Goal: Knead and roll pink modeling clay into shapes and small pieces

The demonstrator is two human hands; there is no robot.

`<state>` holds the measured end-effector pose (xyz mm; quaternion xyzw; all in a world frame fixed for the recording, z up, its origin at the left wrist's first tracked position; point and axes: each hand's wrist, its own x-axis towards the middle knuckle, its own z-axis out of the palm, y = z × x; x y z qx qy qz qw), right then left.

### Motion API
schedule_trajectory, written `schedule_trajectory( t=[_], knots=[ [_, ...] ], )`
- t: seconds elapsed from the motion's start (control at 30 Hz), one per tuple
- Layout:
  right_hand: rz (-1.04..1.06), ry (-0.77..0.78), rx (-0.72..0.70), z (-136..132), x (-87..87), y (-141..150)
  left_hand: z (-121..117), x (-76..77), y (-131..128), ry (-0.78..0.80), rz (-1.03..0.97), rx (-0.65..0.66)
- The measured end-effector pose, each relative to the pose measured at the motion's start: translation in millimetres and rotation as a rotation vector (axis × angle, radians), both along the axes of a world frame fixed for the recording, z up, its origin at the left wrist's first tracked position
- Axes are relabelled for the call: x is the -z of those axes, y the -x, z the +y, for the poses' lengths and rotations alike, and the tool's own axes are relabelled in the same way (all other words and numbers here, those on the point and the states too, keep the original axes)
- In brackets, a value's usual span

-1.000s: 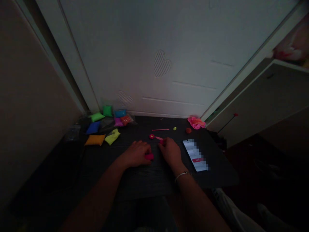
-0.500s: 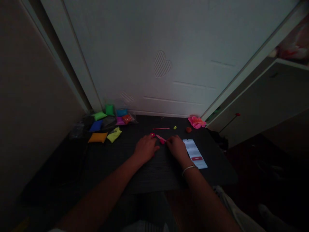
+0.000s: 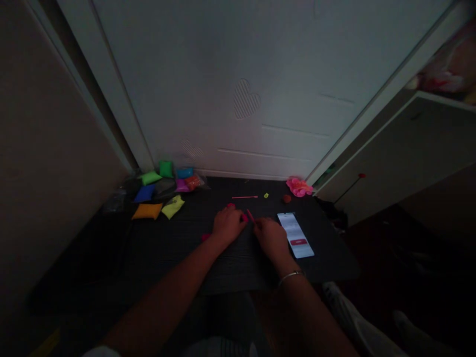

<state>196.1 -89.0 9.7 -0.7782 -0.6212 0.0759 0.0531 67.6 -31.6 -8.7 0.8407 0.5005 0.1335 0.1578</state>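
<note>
My left hand [image 3: 227, 224] rests on the dark table with its fingers curled, its thumb and fingertips against a small pink piece of clay [image 3: 244, 217]. Between the fingers of my right hand [image 3: 271, 239] is a thin pink modelling knife [image 3: 250, 215], its tip pointing up and left beside that piece. Just beyond my left knuckles shows another pink clay bit [image 3: 230, 205], partly covered. A pink lump [image 3: 206, 237] lies left of my left wrist. Dim light hides the finer details of my fingers.
Several coloured clay packets [image 3: 148, 211] lie at the left. Toward the back are a pink stick tool [image 3: 244, 197], a yellow-green bit [image 3: 266, 196], a reddish-brown ball [image 3: 286, 199] and a pink flower-like thing [image 3: 299, 187]. A lit phone [image 3: 296, 235] lies by my right hand.
The knife has lifted off the pink piece and turned steeper. My left hand has shifted right to that piece, uncovering the pink lump by its wrist. The view has moved slightly.
</note>
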Motion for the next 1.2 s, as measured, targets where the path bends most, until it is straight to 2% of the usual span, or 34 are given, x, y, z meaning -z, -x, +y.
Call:
schedule_trajectory(
  t=[0.17,0.37,0.57,0.7,0.8,0.9,1.0,1.07,1.2],
  knots=[
    [-0.019,-0.007,-0.034,-6.4,-0.9,10.4,-0.6,-2.0,-1.0,0.004,-0.019,0.016],
    [0.059,-0.062,-0.056,-5.6,1.5,5.3,1.2,-0.1,-0.4,-0.001,-0.021,0.028],
    [0.039,-0.073,-0.122,-6.3,2.6,3.7,1.5,0.7,-0.6,-0.019,-0.026,0.04],
    [0.059,-0.101,-0.041,-7.1,1.9,-0.1,3.2,1.0,0.9,0.027,-0.034,0.041],
    [0.09,-0.156,0.003,-14.0,0.9,-1.0,7.7,3.7,5.0,0.088,-0.067,0.067],
    [0.116,-0.163,-0.049,-25.2,1.4,3.5,14.1,6.3,10.6,0.131,-0.1,0.083],
    [0.099,-0.127,-0.078,-32.9,3.3,11.1,19.0,7.0,14.3,0.113,-0.131,0.043],
    [0.074,-0.114,-0.076,-33.7,5.0,16.0,20.6,7.3,14.8,0.055,-0.174,0.097],
    [0.023,-0.102,-0.093,-28.3,9.3,23.1,21.3,11.3,13.2,-0.056,-0.182,0.412]
  ],
)
